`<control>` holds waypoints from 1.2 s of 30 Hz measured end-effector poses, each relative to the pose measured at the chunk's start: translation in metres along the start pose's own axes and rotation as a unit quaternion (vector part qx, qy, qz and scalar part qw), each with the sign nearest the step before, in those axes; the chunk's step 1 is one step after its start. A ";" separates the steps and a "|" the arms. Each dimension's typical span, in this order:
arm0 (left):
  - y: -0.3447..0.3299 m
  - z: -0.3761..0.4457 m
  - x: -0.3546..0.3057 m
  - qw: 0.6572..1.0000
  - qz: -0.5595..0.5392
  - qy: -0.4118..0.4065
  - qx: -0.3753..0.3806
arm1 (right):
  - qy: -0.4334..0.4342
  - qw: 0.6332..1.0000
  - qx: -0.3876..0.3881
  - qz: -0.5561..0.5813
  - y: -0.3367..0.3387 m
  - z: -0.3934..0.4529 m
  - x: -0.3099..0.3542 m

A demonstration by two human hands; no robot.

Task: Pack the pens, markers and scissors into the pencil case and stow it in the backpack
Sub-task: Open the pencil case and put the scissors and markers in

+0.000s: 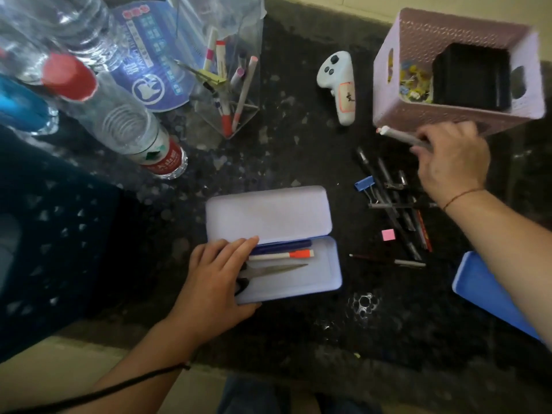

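Observation:
The lilac pencil case (325, 282) lies open on the dark countertop, lid (268, 215) folded back. Inside it lie a blue pen (283, 245), a white marker with an orange cap (286, 256) and scissors (277, 269). My left hand (215, 279) rests flat on the case's left end, covering the scissor handles. My right hand (451, 162) is raised at the right, shut on a grey marker (400, 135) with a pale tip. Below that hand lies a pile of dark pens (397, 210). A dark backpack (50, 243) sits at the left edge.
Water bottles (119, 121) stand at the back left beside a clear pen holder (230, 85). A white controller (340, 88) and a lilac basket (418, 79) sit at the back. A blue binder clip (365, 184), pink eraser (388, 235) and blue box (490, 294) lie right.

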State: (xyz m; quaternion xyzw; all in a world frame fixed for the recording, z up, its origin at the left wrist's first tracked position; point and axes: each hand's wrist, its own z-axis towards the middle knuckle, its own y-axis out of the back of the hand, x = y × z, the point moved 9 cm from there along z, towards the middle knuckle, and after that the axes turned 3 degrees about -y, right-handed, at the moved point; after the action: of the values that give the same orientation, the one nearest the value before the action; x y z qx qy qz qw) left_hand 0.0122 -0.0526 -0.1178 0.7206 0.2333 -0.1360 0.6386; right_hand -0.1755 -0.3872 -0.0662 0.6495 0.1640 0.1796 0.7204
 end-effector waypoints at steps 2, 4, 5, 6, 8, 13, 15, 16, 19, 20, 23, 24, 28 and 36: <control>-0.002 0.001 -0.004 0.999 -0.024 0.000 -0.025 | 0.067 0.989 -0.062 0.120 0.032 -0.040 0.032; -0.004 0.000 -0.008 0.997 -0.055 -0.012 -0.059 | 0.175 0.965 -0.061 0.188 0.047 -0.099 0.074; -0.006 -0.003 -0.009 0.994 -0.078 -0.016 -0.078 | 0.217 0.954 -0.043 0.203 0.045 -0.130 0.094; -0.008 -0.005 -0.009 0.990 -0.100 -0.018 -0.098 | 0.243 0.946 -0.026 0.212 0.039 -0.156 0.110; -0.012 -0.010 -0.011 0.983 -0.122 -0.022 -0.137 | 0.264 0.937 -0.007 0.230 0.023 -0.193 0.127; -0.013 -0.015 -0.012 0.972 -0.134 -0.051 -0.185 | 0.314 0.921 -0.049 0.225 -0.009 -0.225 0.143; -0.014 -0.016 -0.013 0.969 -0.141 -0.062 -0.192 | 0.331 0.913 -0.059 0.229 -0.016 -0.230 0.146; -0.015 -0.019 -0.013 0.968 -0.139 -0.066 -0.197 | 0.339 0.910 -0.061 0.230 -0.019 -0.235 0.147; -0.020 -0.025 -0.013 0.966 -0.130 -0.077 -0.209 | 0.335 0.914 -0.064 0.221 -0.020 -0.247 0.147; -0.020 -0.028 -0.014 0.965 -0.137 -0.078 -0.211 | 0.327 0.920 -0.064 0.207 -0.020 -0.254 0.147; -0.023 -0.034 -0.019 0.960 -0.172 -0.088 -0.204 | 0.299 0.935 -0.078 0.172 -0.015 -0.276 0.147; -0.026 -0.035 -0.020 0.960 -0.182 -0.082 -0.194 | 0.288 0.940 -0.075 0.167 -0.013 -0.282 0.147; -0.028 -0.037 -0.025 0.972 -0.160 -0.060 -0.159 | 0.261 0.958 -0.011 0.114 -0.013 -0.296 0.147; -0.017 -0.026 -0.036 0.993 0.071 -0.020 -0.094 | 0.004 0.969 -0.098 0.228 0.010 -0.221 0.039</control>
State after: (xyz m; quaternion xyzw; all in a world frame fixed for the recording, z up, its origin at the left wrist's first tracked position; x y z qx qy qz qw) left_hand -0.0298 -0.0313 -0.1108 0.6694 0.1803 -0.0821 0.7160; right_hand -0.2455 -0.1737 -0.0792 0.5948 -0.0035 0.3571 0.7202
